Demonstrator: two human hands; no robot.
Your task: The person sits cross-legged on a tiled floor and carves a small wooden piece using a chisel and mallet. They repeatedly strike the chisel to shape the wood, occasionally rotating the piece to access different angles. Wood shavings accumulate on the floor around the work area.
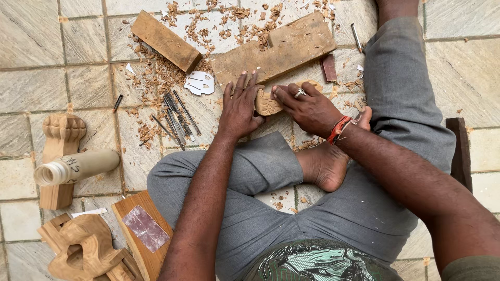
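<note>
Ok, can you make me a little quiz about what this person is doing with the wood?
1. True or false: both hands are on the small carved wooden piece.
2. What lies on the tiles left of the left hand: A) a row of thin metal carving tools, B) a saw, C) a paintbrush?
3. What does the right hand wear on one finger?

Key
1. True.
2. A, the carving tools.
3. A ring.
</note>
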